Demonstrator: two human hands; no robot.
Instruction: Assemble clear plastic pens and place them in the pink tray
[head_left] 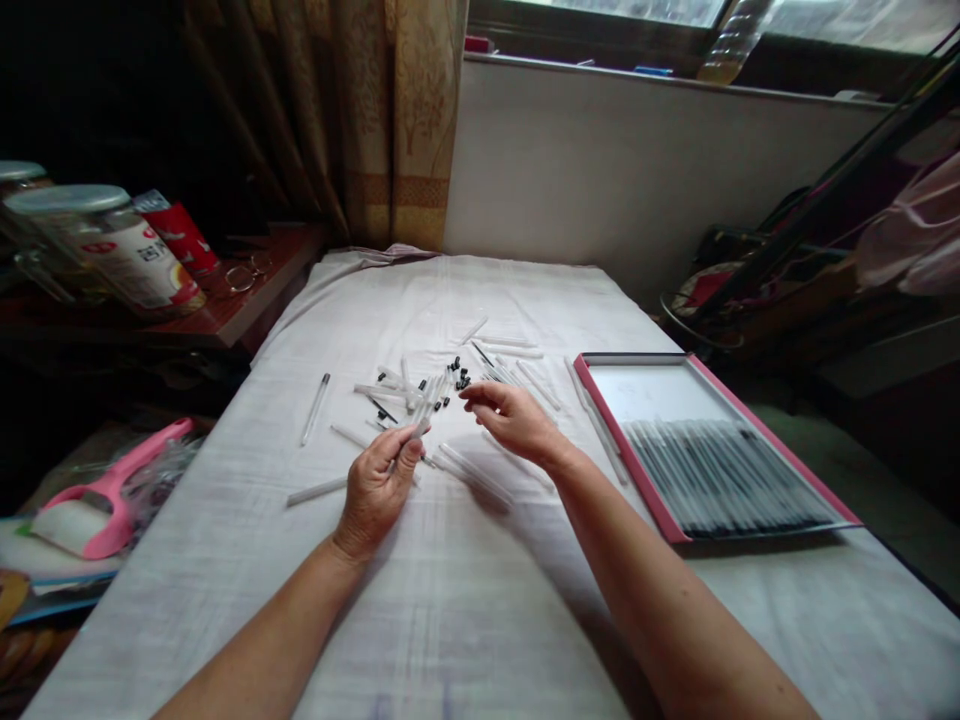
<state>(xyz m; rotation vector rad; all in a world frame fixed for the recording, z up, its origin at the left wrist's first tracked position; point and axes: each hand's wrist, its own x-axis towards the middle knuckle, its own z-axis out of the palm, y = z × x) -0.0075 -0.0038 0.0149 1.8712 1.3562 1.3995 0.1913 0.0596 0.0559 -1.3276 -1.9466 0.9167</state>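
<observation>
My left hand [381,488] is closed, thumb against fingers, around clear plastic pen barrels [435,398] that point away from me; how many it holds I cannot tell. Just to the right, my right hand [516,420] hovers with its fingers bent together beside a small cluster of black pen caps [462,376]. Whatever may be between those fingertips is hidden. Loose clear pen tubes [474,476] lie scattered around both hands, some beneath the right wrist. A single capped pen [316,410] rests apart on the left.
On the right, a pink-edged box [634,455] holds a row of assembled pens [727,475]. A white cloth [450,620] covers the table. Left of it are a pink tape dispenser [120,490], a lidded jar [142,260] and glasses [247,272] on a wooden surface.
</observation>
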